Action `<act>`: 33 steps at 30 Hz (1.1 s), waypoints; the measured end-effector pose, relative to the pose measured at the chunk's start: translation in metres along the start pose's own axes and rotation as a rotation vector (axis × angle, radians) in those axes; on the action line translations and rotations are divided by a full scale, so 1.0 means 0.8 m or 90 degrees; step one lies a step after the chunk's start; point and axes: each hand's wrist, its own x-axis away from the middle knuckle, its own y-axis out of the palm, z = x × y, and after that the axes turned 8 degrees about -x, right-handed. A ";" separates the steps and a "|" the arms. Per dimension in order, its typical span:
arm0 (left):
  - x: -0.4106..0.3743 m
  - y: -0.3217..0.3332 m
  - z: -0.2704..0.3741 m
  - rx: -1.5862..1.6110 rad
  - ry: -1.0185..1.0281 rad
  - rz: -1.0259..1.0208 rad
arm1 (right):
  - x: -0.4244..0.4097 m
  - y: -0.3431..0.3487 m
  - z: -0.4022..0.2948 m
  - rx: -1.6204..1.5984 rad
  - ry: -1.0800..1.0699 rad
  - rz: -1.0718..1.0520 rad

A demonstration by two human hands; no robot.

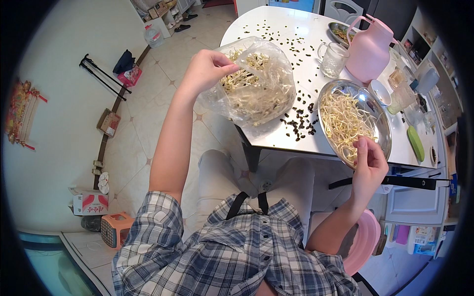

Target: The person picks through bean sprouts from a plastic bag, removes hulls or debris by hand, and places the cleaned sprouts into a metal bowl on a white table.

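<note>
My left hand [211, 70] is bent over the mouth of a clear plastic bag [264, 101] at the table's near left corner. Thumb and forefinger are brought together by the bag's film; whatever lies between them is hidden. Mung bean sprouts [242, 77] with dark hulls fill the bag. To the right, an oval metal plate [383, 129] bears a heap of cleaned-looking bean sprouts [344, 118]. Its near rim overhangs the table edge. My right hand [370, 159] is at that rim, fingers curled and thumb against the forefinger, close to the sprouts. Any sprout in its grasp is not clearly visible.
Dark hulls [300, 124] lie scattered over the white table [255, 22]. Beyond the plate stand a glass mug [334, 61], a pink thermos jug [370, 51] and a white bowl [380, 92]. A green gourd-like vegetable [415, 143] lies farther right. A pink basin [364, 240] is below my right arm.
</note>
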 end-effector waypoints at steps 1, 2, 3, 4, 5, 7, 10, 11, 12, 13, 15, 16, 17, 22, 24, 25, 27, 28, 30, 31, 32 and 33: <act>-0.001 0.001 -0.002 0.011 0.022 0.014 | 0.000 0.000 0.001 -0.001 0.001 0.000; -0.002 0.003 -0.004 0.021 0.043 0.029 | 0.000 -0.001 0.002 -0.002 0.002 0.001; -0.004 0.004 -0.007 -0.003 0.029 0.036 | 0.001 -0.001 0.002 -0.004 0.003 0.001; -0.006 0.004 -0.009 -0.027 0.015 0.043 | 0.001 -0.002 0.002 -0.002 0.004 -0.003; -0.008 0.005 -0.011 -0.051 0.000 0.051 | 0.001 -0.002 0.002 0.000 0.006 -0.006; -0.009 0.007 -0.006 -0.095 -0.023 0.054 | 0.001 -0.003 0.004 0.000 0.005 -0.004; -0.011 0.009 -0.013 -0.078 -0.006 0.037 | 0.002 -0.005 0.007 -0.003 0.004 0.003; -0.013 0.008 -0.016 -0.059 0.008 0.028 | 0.002 -0.007 0.007 0.000 0.008 0.003; -0.015 0.007 -0.016 -0.051 -0.013 0.027 | 0.002 -0.008 0.007 0.004 0.011 0.002; -0.018 0.006 -0.016 -0.043 -0.034 0.026 | 0.002 -0.009 0.007 0.007 0.012 0.004; -0.026 0.004 -0.022 -0.073 -0.028 0.039 | 0.002 -0.009 0.006 0.009 0.014 0.006; -0.029 0.003 -0.028 -0.110 -0.001 0.053 | 0.002 -0.008 0.006 0.007 0.015 0.004; -0.031 0.003 -0.035 -0.148 0.026 0.068 | 0.003 -0.008 0.006 0.005 0.016 0.002; -0.037 0.007 -0.033 -0.397 -0.002 -0.013 | 0.004 -0.008 0.010 -0.007 0.017 -0.001; -0.040 0.010 -0.034 -0.442 -0.028 -0.030 | 0.005 -0.009 0.010 -0.004 0.023 -0.003; -0.041 0.012 -0.032 -0.449 -0.037 -0.040 | 0.005 -0.010 0.010 -0.003 0.023 -0.002; -0.043 0.014 -0.028 -0.453 -0.062 -0.074 | 0.005 -0.011 0.008 0.001 0.023 0.000; -0.044 0.014 -0.025 -0.450 -0.078 -0.099 | 0.005 -0.011 0.009 -0.001 0.026 0.003; -0.048 0.015 -0.029 -0.412 -0.093 -0.125 | 0.005 -0.012 0.009 -0.004 0.030 0.008; -0.050 0.014 -0.037 -0.377 -0.091 -0.126 | 0.005 -0.012 0.009 -0.004 0.027 0.006; -0.051 0.012 -0.044 -0.342 -0.090 -0.126 | 0.005 -0.011 0.008 -0.003 0.023 0.005; -0.050 0.011 -0.046 -0.274 -0.080 -0.124 | 0.004 -0.012 0.009 -0.001 0.021 0.005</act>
